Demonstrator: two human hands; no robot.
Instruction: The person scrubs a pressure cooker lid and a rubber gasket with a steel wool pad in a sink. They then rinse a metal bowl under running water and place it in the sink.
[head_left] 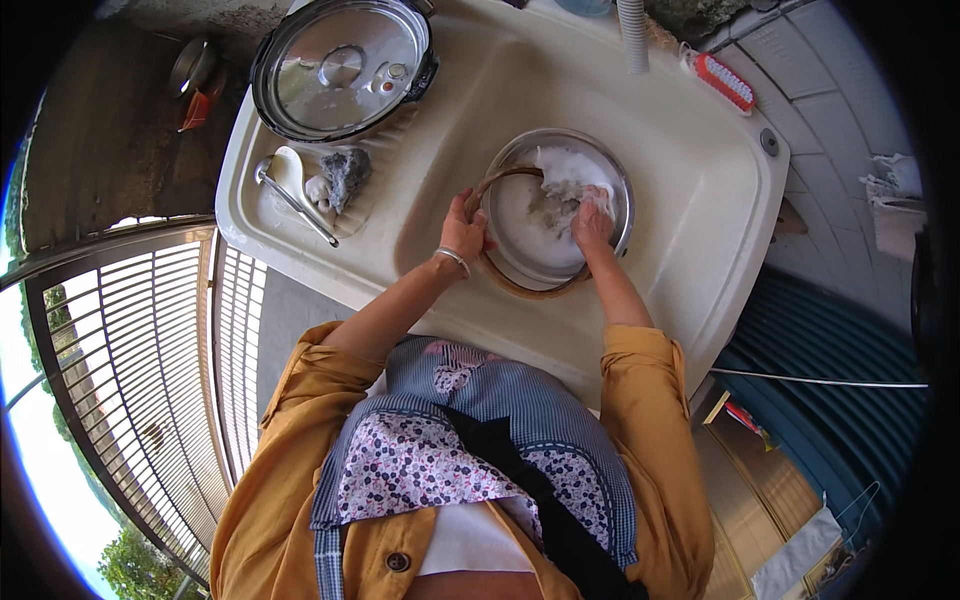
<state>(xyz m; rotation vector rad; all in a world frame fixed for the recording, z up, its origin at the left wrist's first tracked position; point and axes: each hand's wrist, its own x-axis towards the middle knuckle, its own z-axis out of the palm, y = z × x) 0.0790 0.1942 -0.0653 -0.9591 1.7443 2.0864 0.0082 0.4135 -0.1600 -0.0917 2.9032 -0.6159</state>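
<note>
Both arms reach into the sink [690, 190]: left hand [463, 235] fingers clamped on the steel bowl [610, 180] rim, right hand [592, 222] fingers curled onto a soapy scrubber [556, 205] inside.

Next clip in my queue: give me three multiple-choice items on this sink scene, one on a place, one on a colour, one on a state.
1. Where is the pressure cooker lid?
A. on the drainboard left of the basin
B. inside the steel bowl
C. on the floor

2. What colour is the scrub brush at the sink's far right edge?
A. green
B. red and white
C. black

3. What is the right hand doing?
A. hanging at the side
B. gripping a ladle
C. pressing into sudsy foam in the steel bowl

Answers: 1 A, it lies above the ladle. 2 B, red back, white bristles. 3 C, while the left hand grips the bowl's rim.
</note>
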